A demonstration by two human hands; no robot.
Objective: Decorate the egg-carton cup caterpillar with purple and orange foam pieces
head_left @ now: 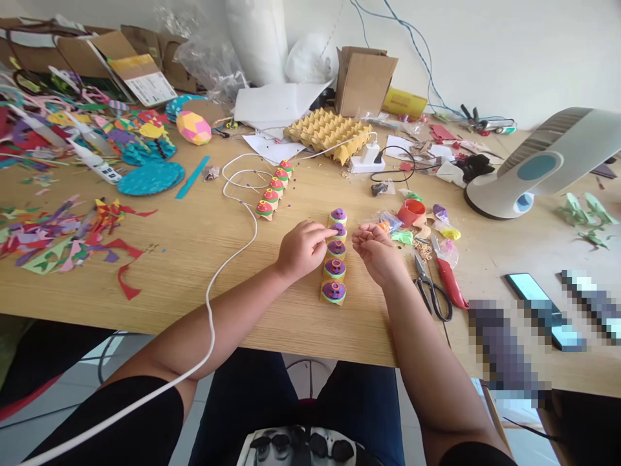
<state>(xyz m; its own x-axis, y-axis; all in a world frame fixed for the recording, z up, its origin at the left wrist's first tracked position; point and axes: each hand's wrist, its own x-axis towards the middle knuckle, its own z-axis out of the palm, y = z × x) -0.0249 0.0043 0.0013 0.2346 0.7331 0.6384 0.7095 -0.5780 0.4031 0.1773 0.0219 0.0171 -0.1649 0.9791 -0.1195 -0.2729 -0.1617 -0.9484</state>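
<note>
A strip of egg-carton cups [334, 268] runs away from me, its several cups topped with purple clay, dark dots, pale green rims and, on the nearer ones, orange rings. My left hand [305, 247] lies just left of it; the index finger reaches out and its tip touches the purple top of the second cup from the far end. The other left fingers are curled, partly hidden. To the right of the strip, my right hand [377, 251] pinches a small orange bit, which looks like clay, between thumb and fingers.
Further back left stands a second strip with red and green tops [274, 189]. A white cable [228, 255] crosses the table and my left forearm. Scissors [429, 291], a red-handled knife [450, 281] and clay packets lie right. A white fan [543, 162] and an egg tray [330, 133] stand behind.
</note>
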